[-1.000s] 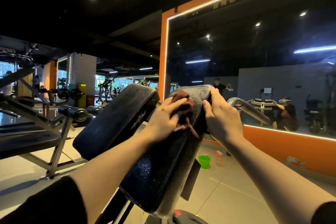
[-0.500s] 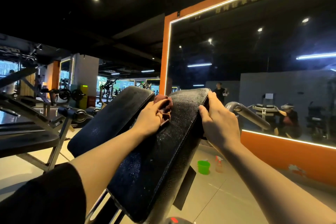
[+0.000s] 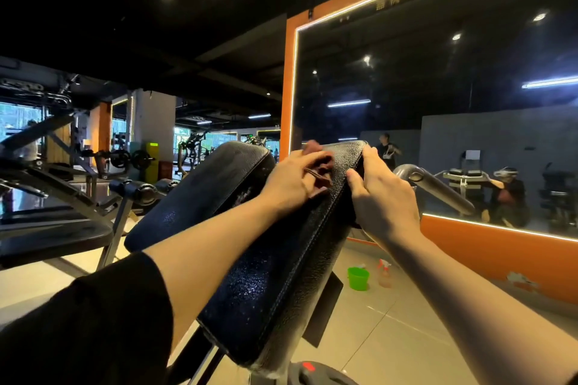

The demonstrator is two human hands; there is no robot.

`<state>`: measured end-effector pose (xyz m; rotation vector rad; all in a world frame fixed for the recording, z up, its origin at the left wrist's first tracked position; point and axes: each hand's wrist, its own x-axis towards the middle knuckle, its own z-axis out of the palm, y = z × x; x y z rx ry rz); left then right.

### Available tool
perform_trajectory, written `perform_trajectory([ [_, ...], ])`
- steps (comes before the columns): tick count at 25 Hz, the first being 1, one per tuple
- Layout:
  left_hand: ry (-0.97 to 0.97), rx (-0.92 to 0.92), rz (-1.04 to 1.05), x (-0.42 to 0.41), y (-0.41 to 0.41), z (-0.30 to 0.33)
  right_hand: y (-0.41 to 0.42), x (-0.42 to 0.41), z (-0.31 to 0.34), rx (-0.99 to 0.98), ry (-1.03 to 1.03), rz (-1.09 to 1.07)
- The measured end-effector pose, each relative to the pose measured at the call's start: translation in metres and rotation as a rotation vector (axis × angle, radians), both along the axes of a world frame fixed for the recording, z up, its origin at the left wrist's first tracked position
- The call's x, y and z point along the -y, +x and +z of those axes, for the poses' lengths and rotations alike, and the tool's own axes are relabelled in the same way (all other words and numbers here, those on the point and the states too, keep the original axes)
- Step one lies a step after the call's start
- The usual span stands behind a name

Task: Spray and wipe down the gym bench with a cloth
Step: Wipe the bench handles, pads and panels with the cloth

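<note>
**A:** Black vinyl, beaded with droplets along most of its length: that is the gym bench pad [image 3: 281,275] I am working on, so I judge the spraying done for this pad at least. Where does the wiping stand?

**B:** Near the top end. My left hand [image 3: 289,184] presses the reddish-brown cloth [image 3: 319,166] against the upper part of the pad, fingers curled over the bunched fabric, so that grip is clenched on the cloth. My right hand [image 3: 383,197] clasps the pad's right edge, thumb on the face and fingers wrapped behind, steadying it.

**A:** And what is left?

**B:** Most of it, in my judgement. The lower and middle stretch glistens with spray and looks unwiped. The neighbouring pad [image 3: 200,194] to the left may be wet too, though the light is too dim for me to be sure.

**A:** The sprayer?

**B:** Set aside: a spray bottle [image 3: 384,273] stands on the floor just beside a green bucket [image 3: 358,278], well apart from both hands.
</note>
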<state>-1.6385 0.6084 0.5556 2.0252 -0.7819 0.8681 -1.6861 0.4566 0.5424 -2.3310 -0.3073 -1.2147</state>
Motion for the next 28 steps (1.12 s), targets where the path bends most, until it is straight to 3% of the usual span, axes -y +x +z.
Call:
perform_trajectory([
  [3, 0.164, 0.156, -0.091, 0.007, -0.015, -0.011, 0.000, 0.003, 0.000, 0.001, 0.032, 0.051],
  [7, 0.000, -0.123, 0.219, -0.024, 0.028, 0.003, 0.000, 0.000, -0.001, 0.006, -0.013, 0.005],
  [9, 0.005, -0.087, 0.145, -0.010, 0.027, 0.009, 0.001, 0.001, -0.001, 0.015, -0.012, 0.015],
  [13, 0.162, 0.185, -0.154, 0.011, -0.005, 0.002, 0.002, 0.004, 0.000, 0.019, 0.001, 0.066],
  [15, 0.156, 0.144, -0.063, -0.001, 0.008, 0.002, 0.000, 0.003, 0.000, 0.010, -0.009, 0.052],
  [18, 0.072, -0.060, 0.221, -0.001, 0.030, 0.019, 0.000, 0.001, -0.002, 0.005, -0.011, 0.017],
  [21, -0.036, -0.118, -0.019, 0.028, 0.021, 0.029, 0.002, 0.002, 0.000, 0.021, 0.002, 0.048],
  [23, 0.031, -0.010, -0.107, 0.030, 0.005, 0.018, 0.000, 0.003, -0.001, 0.032, 0.015, 0.083],
  [26, 0.139, 0.126, 0.012, 0.006, 0.004, 0.006, -0.002, 0.003, -0.001, 0.033, 0.000, 0.069],
  [28, 0.081, -0.007, 0.186, -0.006, 0.018, 0.011, 0.000, 0.001, -0.001, 0.018, -0.016, 0.036],
])
